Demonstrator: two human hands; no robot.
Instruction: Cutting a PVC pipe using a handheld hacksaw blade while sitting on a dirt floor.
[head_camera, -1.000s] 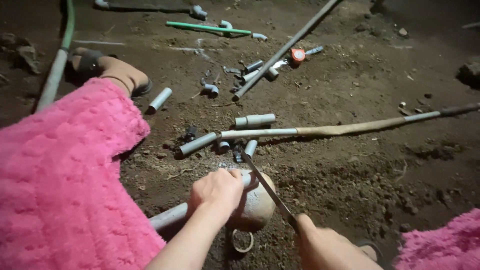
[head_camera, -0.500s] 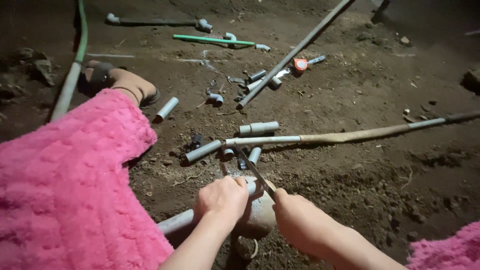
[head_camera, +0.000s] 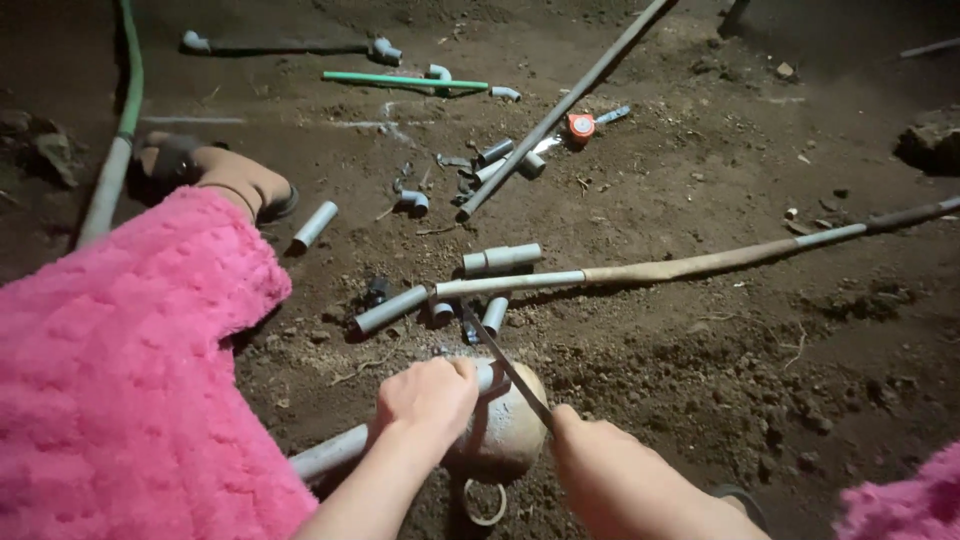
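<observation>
Bare brown dirt (head_camera: 700, 400) fills the view, dim and scattered with plumbing scraps. Near the bottom centre I see my left hand (head_camera: 428, 396) closed around a grey plastic pipe (head_camera: 330, 455), pressing it down across a rounded stone (head_camera: 505, 432) that props it off the ground. My right hand (head_camera: 590, 450) is wrapped around the near end of a thin hacksaw blade (head_camera: 505, 365), which slants away to the far left and crosses the pipe just beside my left knuckles. A small pale ring (head_camera: 485, 503) lies on the soil just near of the stone. A pink fleece sleeve (head_camera: 130, 380) covers the whole left side. Just beyond the blade tip lie several short grey pipe offcuts (head_camera: 390, 308) and a coupling (head_camera: 500, 258), with a long mud-smeared pipe (head_camera: 690, 266) running off to the right. Farther away a dark straight pipe (head_camera: 560, 105) angles toward the top, a red-handled valve (head_camera: 581, 126) beside it, and a green pipe (head_camera: 400, 80) lies at the far left centre. A sandalled foot (head_camera: 215, 172) rests on the far left, beside a green hose (head_camera: 125, 110).
</observation>
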